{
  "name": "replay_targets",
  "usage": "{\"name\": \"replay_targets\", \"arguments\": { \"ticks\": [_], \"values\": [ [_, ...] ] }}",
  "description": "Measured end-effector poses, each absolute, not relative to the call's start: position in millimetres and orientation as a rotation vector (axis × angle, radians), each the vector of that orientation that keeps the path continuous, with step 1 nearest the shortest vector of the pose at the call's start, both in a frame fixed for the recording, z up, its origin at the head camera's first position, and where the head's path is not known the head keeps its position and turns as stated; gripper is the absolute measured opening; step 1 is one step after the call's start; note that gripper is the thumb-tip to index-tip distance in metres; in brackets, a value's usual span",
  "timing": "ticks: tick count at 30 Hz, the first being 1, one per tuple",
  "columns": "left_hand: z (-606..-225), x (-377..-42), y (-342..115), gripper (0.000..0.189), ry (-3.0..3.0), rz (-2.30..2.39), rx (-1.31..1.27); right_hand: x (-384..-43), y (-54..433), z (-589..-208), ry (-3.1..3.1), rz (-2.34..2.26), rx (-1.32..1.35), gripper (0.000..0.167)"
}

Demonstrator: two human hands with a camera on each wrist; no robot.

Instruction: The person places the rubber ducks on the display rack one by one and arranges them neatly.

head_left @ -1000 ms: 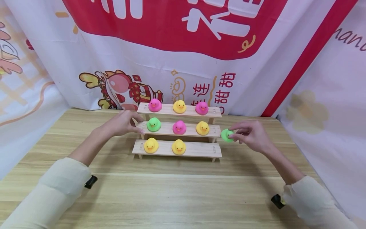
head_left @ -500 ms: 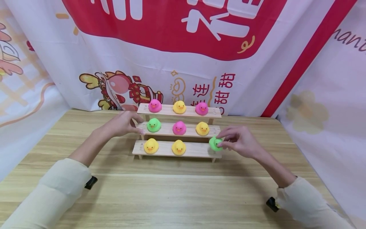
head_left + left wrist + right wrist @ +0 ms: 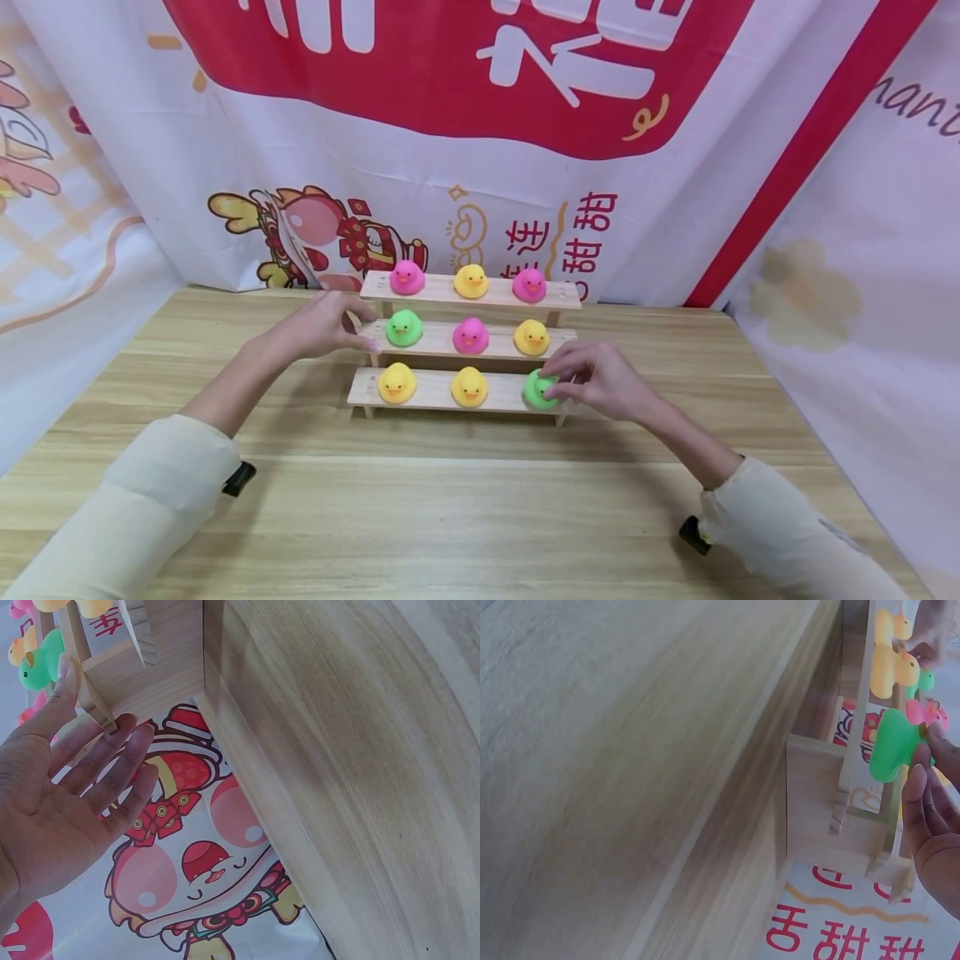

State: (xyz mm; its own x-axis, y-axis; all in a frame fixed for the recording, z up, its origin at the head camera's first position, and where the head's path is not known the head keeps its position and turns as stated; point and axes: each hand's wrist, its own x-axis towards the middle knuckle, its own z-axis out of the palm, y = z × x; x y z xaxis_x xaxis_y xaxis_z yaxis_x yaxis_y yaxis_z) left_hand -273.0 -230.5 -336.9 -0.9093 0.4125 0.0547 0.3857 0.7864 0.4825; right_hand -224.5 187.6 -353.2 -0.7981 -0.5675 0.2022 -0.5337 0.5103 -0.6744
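Note:
In the head view a three-step wooden stand (image 3: 432,391) bears small rubber ducks. My right hand (image 3: 602,382) pinches a green rubber duck (image 3: 536,392) between thumb and fingers at the right end of the lowest step. The right wrist view has this green duck (image 3: 889,750) upright, its base right at the plank. My left hand (image 3: 327,323) holds the left end of the middle step, thumb on top beside another green duck (image 3: 404,327); the left wrist view shows its other fingers (image 3: 112,769) around the plank's end.
Two yellow ducks (image 3: 469,387) share the lowest step. A pink duck (image 3: 470,336) and a yellow duck (image 3: 532,337) sit on the middle step, and pink and yellow ducks (image 3: 471,282) on top. A printed cloth (image 3: 465,158) hangs behind the wooden table (image 3: 450,517).
My right hand has carried the green duck leftward and down, from beside the middle step to the right end of the lowest step. The left hand has stayed in place.

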Motion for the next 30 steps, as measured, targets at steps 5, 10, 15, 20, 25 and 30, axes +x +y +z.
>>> {"name": "replay_targets", "arguments": {
  "ticks": [5,10,15,20,25,30],
  "values": [
    [-337.0,-273.5,-230.5,0.05,2.919,0.765,0.653,-225.7,183.0,-357.7,2.668,-1.167,-1.01,0.02],
    [-337.4,-273.4,-230.5,0.051,2.921,0.766,0.658,-226.0,182.3,-361.3,2.667,-1.168,-1.032,0.019],
    [-338.0,-273.9,-230.4,0.051,2.922,0.772,0.655,-225.8,181.3,-361.9,2.668,-1.166,-1.023,0.019],
    [-340.3,-274.6,-231.5,0.051,2.919,0.779,0.643,-225.2,180.8,-361.5,2.673,-1.148,-0.996,0.023],
    [-344.8,-273.6,-234.3,0.052,2.912,0.79,0.642,-222.5,186.5,-360.4,2.703,-1.17,-1.019,0.034],
    [-353.2,-269.0,-240.9,0.062,2.886,0.875,0.67,-217.7,209.4,-353.9,2.782,-1.214,-0.9,0.037]
  ]
}}
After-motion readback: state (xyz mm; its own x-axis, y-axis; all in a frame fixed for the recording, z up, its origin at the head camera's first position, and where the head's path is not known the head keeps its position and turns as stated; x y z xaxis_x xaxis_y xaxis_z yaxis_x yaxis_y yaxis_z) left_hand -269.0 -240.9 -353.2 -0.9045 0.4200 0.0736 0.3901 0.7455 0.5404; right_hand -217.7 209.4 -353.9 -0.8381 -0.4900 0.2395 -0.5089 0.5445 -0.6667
